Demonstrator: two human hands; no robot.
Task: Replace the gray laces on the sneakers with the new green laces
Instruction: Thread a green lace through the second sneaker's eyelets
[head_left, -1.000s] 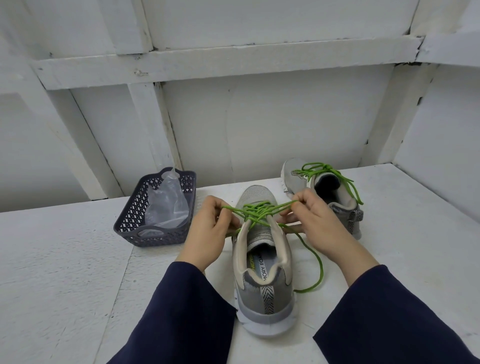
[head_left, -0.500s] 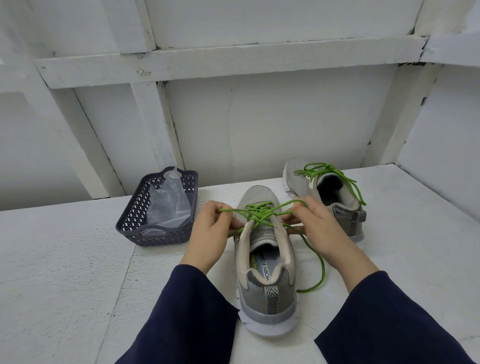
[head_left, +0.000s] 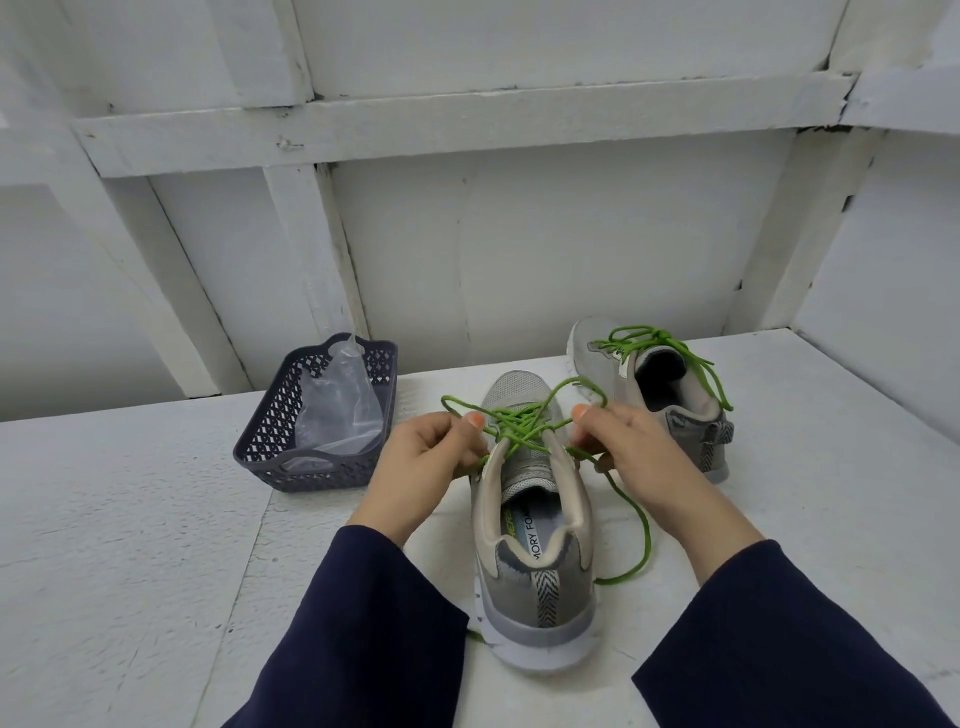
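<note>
Two hands work at the near shoe (head_left: 537, 592), whose heel points at the camera. The left hand (head_left: 421, 467) pinches a loop of green lace (head_left: 521, 422) just left of the tongue, and the right hand (head_left: 639, 457) pinches the other loop just right of it. A loose tail trails right of the shoe. Judged step: tying the bow. Risk: an uneven pull could slip a loop free, or the tail could snag in the knot. Behind-right of the shoe, the far shoe (head_left: 597, 358) is already laced green. Behind-left, a basket (head_left: 270, 431) holds a clear bag (head_left: 337, 410).

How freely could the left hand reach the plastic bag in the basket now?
Probably yes, but not at once: the left hand pinches the green lace. The plastic bag lies in the open basket just beside it, nothing between.
</note>
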